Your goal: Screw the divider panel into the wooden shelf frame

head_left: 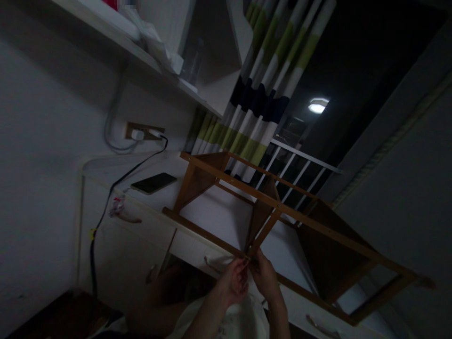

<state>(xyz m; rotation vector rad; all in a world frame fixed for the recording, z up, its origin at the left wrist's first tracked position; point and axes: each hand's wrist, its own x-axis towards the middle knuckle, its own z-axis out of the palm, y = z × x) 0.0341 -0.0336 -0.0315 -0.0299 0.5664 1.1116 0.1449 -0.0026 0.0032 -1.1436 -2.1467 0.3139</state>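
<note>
A brown wooden shelf rack [278, 206] lies on its side across a white desk, its flat shelf boards standing between long rails. My left hand [237, 281] is at the rack's near rail, beside the joint where the middle shelf meets it. Its fingers are curled and pinched together; what lies between the fingertips is too small and dark to make out. Just to the right, my right hand [264, 275] grips the rack at that same joint, its fingers partly hidden behind the wood.
On the white desk [226, 207] lies a phone [154, 183], left of the rack. A black cable [112, 188] hangs from the wall socket [144, 132] past the drawers. Above is a white wall shelf [208, 101]; a striped curtain [261, 99] and window railing [300, 157] stand behind.
</note>
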